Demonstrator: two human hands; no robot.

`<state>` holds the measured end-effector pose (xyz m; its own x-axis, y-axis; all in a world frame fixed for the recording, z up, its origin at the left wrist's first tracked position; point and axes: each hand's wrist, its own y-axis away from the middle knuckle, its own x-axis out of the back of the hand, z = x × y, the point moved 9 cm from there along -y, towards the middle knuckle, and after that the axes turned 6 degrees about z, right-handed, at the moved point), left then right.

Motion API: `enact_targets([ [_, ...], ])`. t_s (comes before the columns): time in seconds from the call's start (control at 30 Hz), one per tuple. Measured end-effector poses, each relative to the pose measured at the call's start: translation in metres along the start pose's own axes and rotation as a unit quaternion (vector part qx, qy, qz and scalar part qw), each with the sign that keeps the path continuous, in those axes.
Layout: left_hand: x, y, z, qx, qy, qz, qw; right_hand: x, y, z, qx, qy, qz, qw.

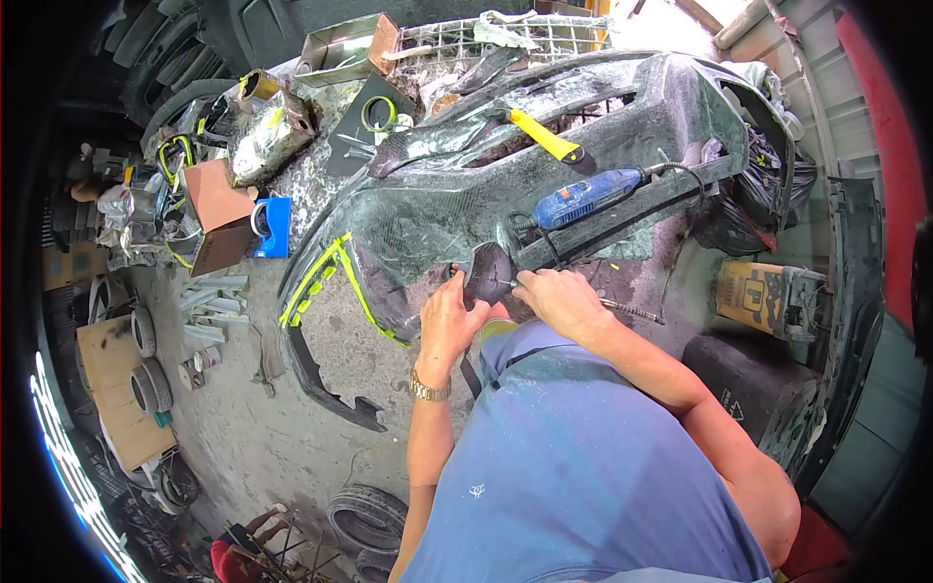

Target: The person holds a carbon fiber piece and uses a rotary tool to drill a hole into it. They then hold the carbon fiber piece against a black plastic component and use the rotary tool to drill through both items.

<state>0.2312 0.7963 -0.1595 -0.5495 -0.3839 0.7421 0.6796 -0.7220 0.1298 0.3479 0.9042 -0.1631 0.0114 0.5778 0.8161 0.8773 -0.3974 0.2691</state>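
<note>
My left hand [449, 319], with a gold watch at the wrist, is closed around the edge of a small dark curved panel piece [491, 273]. My right hand [562, 303] grips the slim handpiece of a rotary tool, its metal tip against or very close to the panel piece. A flexible shaft [632, 311] runs out behind that hand. The blue rotary tool body [588, 197] lies on a large dark, dusty car bumper [428, 204] in front of me. A yellow-handled tool [544, 136] rests farther up the bumper.
Green tape [335, 262] lines a bumper opening. At the left stand a blue box [273, 228], a cardboard piece [212, 194] and a tape roll [378, 114]. A worn yellow box [768, 296] and a black bag [753, 209] are right. Tyres [367, 517] lie below.
</note>
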Motion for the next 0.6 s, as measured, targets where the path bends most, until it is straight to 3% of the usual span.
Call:
enact_targets([
  [0.1,-0.0003,0.0003,-0.0015,-0.008,0.002,0.007,1.000,0.0038,0.0015,-0.0025,0.028,0.007,0.039,0.999],
  [0.6,0.0018,-0.0001,0.0002,-0.015,0.006,0.018,1.000,0.0059,0.0029,-0.0016,0.028,0.010,0.045,0.999],
])
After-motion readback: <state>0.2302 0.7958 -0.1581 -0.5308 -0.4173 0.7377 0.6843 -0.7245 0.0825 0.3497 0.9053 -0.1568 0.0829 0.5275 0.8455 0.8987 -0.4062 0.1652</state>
